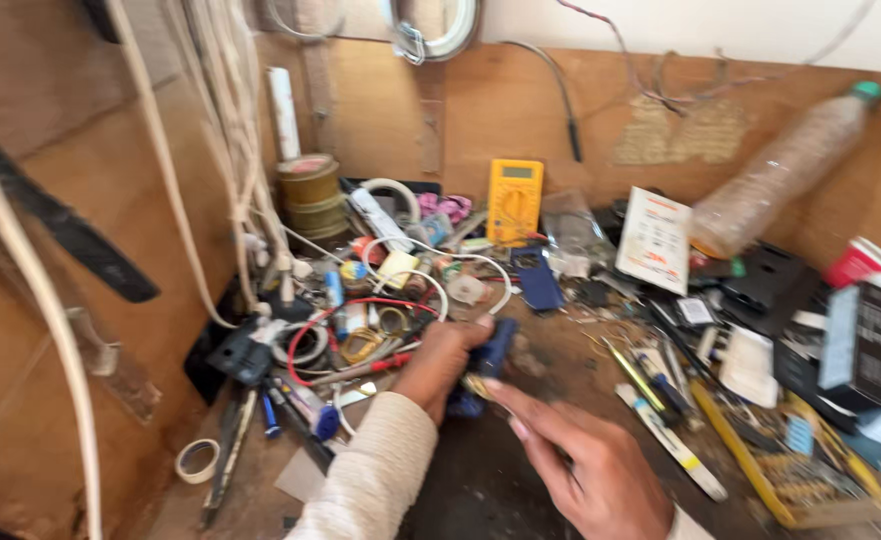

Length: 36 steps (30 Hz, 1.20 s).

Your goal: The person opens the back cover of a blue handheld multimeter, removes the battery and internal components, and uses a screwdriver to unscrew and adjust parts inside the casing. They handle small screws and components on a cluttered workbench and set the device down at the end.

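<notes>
Left hand (443, 362) has its fingers clamped on a blue tool (495, 347) over the cluttered bench (480, 480); right hand (585, 462), fingers together, pinches a small part (477, 386), which could slip into the wires (360, 335).

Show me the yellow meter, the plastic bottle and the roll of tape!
yellow meter (514, 201), head view, on its dial.
plastic bottle (775, 183), head view, mid-body.
roll of tape (197, 461), head view, on its rim.
</notes>
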Each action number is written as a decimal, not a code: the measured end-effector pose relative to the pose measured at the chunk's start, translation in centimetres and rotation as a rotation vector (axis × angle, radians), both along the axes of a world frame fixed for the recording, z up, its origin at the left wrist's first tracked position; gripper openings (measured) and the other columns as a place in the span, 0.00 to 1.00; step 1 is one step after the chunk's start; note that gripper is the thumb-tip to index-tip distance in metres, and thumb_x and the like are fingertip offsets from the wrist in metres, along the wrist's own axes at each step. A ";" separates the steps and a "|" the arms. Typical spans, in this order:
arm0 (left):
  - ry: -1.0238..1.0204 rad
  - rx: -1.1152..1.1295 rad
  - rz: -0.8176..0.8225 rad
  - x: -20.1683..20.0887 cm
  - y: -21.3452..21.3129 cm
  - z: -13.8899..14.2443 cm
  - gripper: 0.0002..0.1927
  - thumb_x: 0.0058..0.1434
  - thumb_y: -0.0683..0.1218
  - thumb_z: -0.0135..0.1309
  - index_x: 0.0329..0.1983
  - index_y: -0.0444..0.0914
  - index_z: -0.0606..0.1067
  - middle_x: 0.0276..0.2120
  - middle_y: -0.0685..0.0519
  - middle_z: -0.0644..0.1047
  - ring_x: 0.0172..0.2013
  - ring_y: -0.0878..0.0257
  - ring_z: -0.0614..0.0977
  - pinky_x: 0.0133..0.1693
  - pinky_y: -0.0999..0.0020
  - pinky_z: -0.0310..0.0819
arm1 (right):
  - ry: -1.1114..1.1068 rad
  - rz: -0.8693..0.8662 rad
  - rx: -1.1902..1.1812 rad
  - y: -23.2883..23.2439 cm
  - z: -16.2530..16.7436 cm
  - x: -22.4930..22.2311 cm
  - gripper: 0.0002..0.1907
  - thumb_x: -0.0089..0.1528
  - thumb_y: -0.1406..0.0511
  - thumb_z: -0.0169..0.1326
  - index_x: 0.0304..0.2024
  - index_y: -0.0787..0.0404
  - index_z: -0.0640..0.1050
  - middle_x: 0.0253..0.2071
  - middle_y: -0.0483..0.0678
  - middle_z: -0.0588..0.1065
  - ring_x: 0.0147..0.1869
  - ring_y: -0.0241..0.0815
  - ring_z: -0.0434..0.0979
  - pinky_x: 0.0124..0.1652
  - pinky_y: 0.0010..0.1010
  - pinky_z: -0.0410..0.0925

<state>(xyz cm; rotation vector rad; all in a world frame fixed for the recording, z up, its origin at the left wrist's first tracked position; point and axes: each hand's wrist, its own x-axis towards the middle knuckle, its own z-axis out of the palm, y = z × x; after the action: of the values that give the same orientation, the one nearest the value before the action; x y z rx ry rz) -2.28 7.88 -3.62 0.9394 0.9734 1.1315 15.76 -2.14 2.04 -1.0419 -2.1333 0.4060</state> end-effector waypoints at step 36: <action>0.418 0.612 0.273 4.2 -6.7 5.7 0.13 0.62 0.41 0.59 0.50 0.36 0.80 0.27 0.50 0.82 0.28 0.71 0.76 0.34 0.68 0.75 | 0.369 -0.346 0.028 0.0 0.9 0.1 0.21 0.66 0.65 0.53 0.63 0.53 0.78 0.51 0.45 0.82 0.37 0.36 0.77 0.36 0.28 0.71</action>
<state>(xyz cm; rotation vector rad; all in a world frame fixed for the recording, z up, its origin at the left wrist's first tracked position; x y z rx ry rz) 1.87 1.18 2.13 1.6190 1.1343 1.5438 15.90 -2.12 2.97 -1.1902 -1.5951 0.3660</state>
